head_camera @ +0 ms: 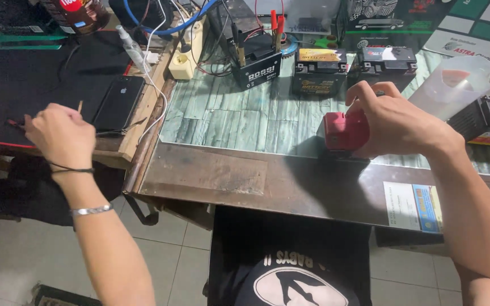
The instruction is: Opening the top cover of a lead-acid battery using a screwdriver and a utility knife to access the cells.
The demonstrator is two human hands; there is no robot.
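Red boxy plastic battery block (341, 130), clasped by the right hand (395, 124) near the table's edge, could tip off while the left hand (60, 133) pinches a thin stick (79, 106) elsewhere.

A single head-worn camera looked steeply down and forward from close range over the glass-topped workbench (245, 122), its lap-side edge lower centre.

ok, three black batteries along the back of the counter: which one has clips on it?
The leftmost battery: red-handled clips with wires stand on its top. The middle battery, yellow-labelled, and the right battery have bare tops.
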